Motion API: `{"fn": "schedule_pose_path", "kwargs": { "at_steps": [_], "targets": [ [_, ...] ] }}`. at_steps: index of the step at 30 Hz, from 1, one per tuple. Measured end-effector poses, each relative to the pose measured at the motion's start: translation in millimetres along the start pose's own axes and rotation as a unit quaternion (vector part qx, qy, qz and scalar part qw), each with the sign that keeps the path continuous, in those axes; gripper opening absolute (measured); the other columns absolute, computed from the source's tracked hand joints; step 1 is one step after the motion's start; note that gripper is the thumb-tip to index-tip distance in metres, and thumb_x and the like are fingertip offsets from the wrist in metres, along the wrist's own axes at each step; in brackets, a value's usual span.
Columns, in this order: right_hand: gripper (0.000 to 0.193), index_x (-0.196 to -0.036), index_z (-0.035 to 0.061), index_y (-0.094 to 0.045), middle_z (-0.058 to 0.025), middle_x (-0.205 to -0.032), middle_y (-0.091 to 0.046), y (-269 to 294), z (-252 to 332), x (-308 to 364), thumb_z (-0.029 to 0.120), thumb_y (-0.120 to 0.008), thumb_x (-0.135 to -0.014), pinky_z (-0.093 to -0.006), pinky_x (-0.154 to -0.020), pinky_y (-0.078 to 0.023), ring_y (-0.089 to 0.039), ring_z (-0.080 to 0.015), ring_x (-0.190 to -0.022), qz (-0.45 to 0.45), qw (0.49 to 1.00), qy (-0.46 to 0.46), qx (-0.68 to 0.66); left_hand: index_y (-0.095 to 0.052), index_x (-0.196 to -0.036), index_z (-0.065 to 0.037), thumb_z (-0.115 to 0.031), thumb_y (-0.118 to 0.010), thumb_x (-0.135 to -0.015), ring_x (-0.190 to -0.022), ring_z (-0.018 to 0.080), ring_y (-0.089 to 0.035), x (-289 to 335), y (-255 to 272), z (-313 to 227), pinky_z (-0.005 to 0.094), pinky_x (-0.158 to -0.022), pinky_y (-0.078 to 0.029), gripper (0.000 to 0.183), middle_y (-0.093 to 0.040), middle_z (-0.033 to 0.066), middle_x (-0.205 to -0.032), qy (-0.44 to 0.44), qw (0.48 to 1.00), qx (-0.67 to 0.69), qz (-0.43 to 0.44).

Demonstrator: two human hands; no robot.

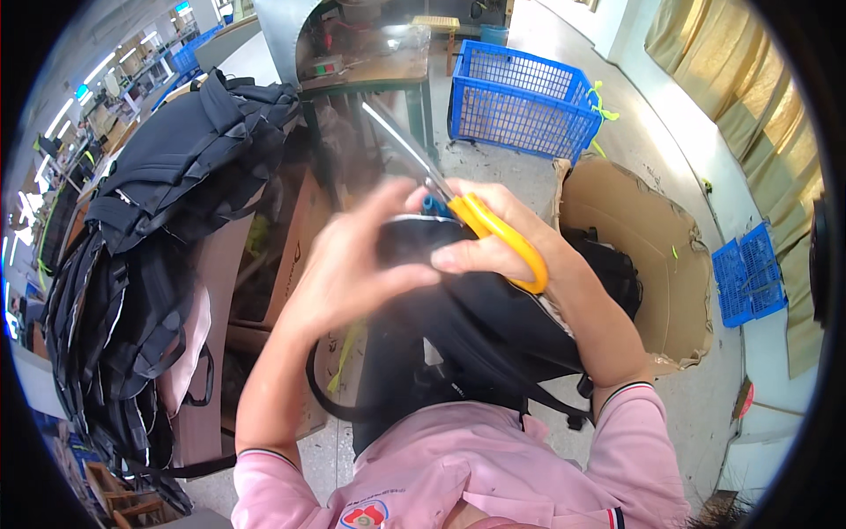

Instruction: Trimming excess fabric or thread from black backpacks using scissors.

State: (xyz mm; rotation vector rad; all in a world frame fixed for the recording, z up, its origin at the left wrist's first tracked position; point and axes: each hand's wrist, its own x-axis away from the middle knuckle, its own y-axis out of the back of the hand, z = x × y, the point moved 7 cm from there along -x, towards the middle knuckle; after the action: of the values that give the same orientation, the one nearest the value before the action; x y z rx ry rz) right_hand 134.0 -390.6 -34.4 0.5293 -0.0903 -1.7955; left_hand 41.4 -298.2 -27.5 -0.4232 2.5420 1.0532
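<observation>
My right hand (498,234) is closed on scissors (493,234) with yellow handles. Their metal blades point up and to the left, looking closed together. The right thumb rests against the edge of a black fabric bag (502,322), which lies over my lap with its straps hanging. My left hand (352,256), smeared by motion, is on the bag's left side, thumb and fingers spread apart in a curve. Whether it touches the fabric I cannot tell. A small dark blue thing (434,205) shows between the hands, partly hidden by fingers.
Black bags (176,167) are piled high on my left, beside a brown carton (295,247). A large open carton (656,256) holding black items stands on my right. Ahead are a blue plastic crate (529,93) and a workbench (374,62). Another blue crate (749,275) is at far right.
</observation>
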Motion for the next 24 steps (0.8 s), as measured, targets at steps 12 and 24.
{"fn": "schedule_pose_path", "kwargs": {
  "at_steps": [12,24],
  "targets": [
    [0.064,-0.116,0.0032,-0.047,-0.0145,-0.088,-0.056,24.3,-39.5,103.7,0.033,-0.077,-0.068,-0.0347,-0.069,-0.045,-0.055,-0.0276,-0.074,-0.048,0.955,-0.170,0.237,-0.066,-0.093,-0.001,0.000,-0.072,-0.070,-0.074,0.0064,-0.056,34.6,-54.6,88.2,0.0215,-0.068,-0.047,0.024,-0.064,-0.0001,-0.081,0.228,0.916,0.330,0.014],
    [0.072,-0.114,0.0016,-0.049,-0.0165,-0.089,-0.053,18.3,-27.6,83.1,0.048,-0.074,-0.065,-0.0362,-0.067,-0.047,-0.056,-0.0312,-0.079,0.017,0.898,-0.080,0.433,-0.066,-0.077,-0.001,-0.006,-0.077,-0.066,-0.064,0.0063,-0.049,31.3,-49.5,74.0,0.0199,-0.059,-0.038,0.016,-0.057,-0.0017,-0.069,0.202,0.909,0.363,-0.005]
  ]
}}
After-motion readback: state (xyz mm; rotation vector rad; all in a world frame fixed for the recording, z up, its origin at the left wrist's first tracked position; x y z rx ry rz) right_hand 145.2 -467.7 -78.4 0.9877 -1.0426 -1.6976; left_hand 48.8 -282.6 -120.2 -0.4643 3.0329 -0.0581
